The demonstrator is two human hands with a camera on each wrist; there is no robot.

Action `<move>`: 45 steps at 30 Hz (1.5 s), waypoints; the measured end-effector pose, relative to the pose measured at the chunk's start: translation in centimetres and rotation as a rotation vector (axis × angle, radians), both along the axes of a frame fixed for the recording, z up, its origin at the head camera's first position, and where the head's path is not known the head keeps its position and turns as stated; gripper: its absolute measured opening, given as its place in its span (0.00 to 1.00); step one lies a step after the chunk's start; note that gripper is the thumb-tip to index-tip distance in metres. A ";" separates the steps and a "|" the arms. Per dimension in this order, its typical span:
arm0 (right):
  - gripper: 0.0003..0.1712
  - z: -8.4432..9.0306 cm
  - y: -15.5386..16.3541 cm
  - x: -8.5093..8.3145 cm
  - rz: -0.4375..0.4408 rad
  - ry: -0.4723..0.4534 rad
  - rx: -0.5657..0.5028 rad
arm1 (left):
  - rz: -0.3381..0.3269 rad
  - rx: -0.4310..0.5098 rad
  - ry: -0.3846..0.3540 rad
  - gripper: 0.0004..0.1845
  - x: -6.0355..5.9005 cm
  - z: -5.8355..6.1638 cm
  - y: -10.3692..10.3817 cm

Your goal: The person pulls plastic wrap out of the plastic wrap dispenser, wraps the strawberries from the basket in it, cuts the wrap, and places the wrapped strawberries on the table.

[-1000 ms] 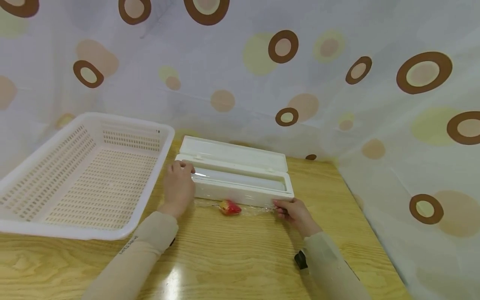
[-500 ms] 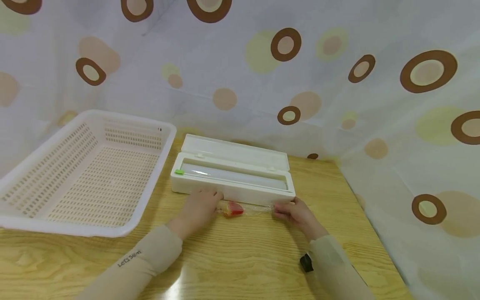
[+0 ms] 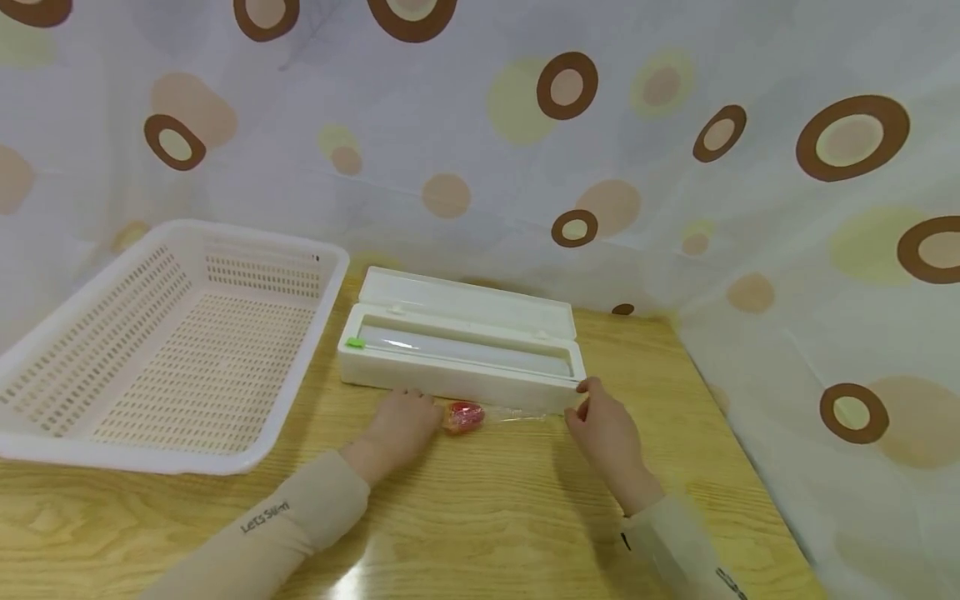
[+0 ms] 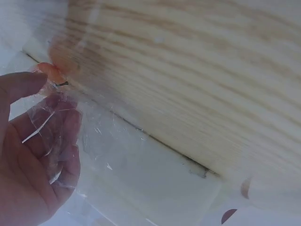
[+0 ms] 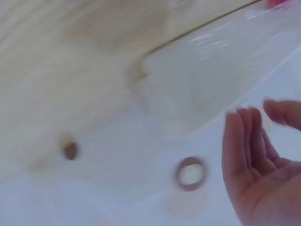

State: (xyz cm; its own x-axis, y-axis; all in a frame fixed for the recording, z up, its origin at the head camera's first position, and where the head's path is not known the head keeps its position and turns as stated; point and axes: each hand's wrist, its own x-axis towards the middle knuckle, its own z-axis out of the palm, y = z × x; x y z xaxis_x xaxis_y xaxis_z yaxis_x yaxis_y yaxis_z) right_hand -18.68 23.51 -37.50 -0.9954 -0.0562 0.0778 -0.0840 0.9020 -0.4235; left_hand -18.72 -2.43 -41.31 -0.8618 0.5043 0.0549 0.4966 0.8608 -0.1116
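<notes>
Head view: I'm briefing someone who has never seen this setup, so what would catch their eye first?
Probably the small red item under clear film on the wooden table, between the left hand, which pinches the film, and the open right hand. Behind it lies the long white dispenser box, lid open, with the white slotted basket at far left.

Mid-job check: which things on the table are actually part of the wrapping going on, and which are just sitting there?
In use:
left hand pinching the cling film
small red item on the film
cling film dispenser box, lid open
right hand, open beside the box

Lying about:
white basket
spotted curtain
</notes>
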 end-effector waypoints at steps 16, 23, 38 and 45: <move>0.10 -2.5 -8.4 -0.4 0.376 0.180 0.257 | -0.040 -0.028 0.131 0.09 0.6 -0.2 0.4; 0.16 -3.5 -8.5 -1.0 0.381 0.040 0.216 | 0.028 0.022 0.059 0.04 0.4 -0.1 1.0; 0.15 -3.2 -8.5 -1.2 0.371 0.002 0.151 | 0.147 0.249 0.006 0.07 -0.5 -0.8 0.6; 0.15 -2.6 -7.9 -0.8 0.362 -0.029 0.002 | 0.176 0.620 -0.113 0.02 -0.4 -0.7 0.3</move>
